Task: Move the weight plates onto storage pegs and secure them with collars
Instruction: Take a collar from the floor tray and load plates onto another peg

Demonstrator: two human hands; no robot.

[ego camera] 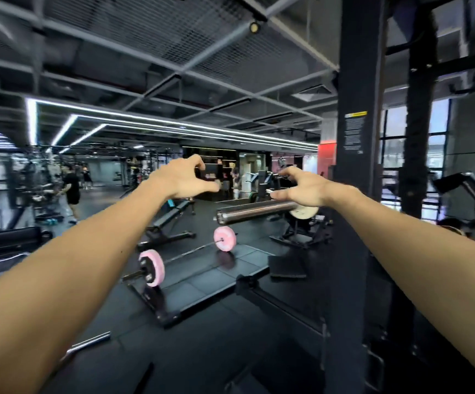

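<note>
The steel barbell sleeve (254, 212) sticks out toward the camera just under the right hand (306, 189), and on its far end, below the right wrist, sits a pale cream weight plate (304, 213), half hidden by the hand. The right hand hovers above the sleeve with fingers spread and a little bent, holding nothing; I cannot tell if the fingertips touch the metal. The left hand (186, 180) is up at the same height, well to the left of the sleeve end, with fingers curved like a claw around empty air, also holding nothing. No collar is visible on the sleeve or in any hand, and no storage peg is clear in the view. I judge the plate is about to be pulled off the sleeve. The risk is that the plate, once it slides past the sleeve end, drops all its weight suddenly; with only one hand near it, it may tilt, jam on the sleeve or fall toward the feet. The dark rack upright (358, 166) stands right beside the right forearm, so the elbow has little room. Far below the left hand lies a barbell with pink plates (151, 267) on the black floor (230, 336), something to trip over when carrying. A person in black (71, 189) stands far to the left, well apart.
</note>
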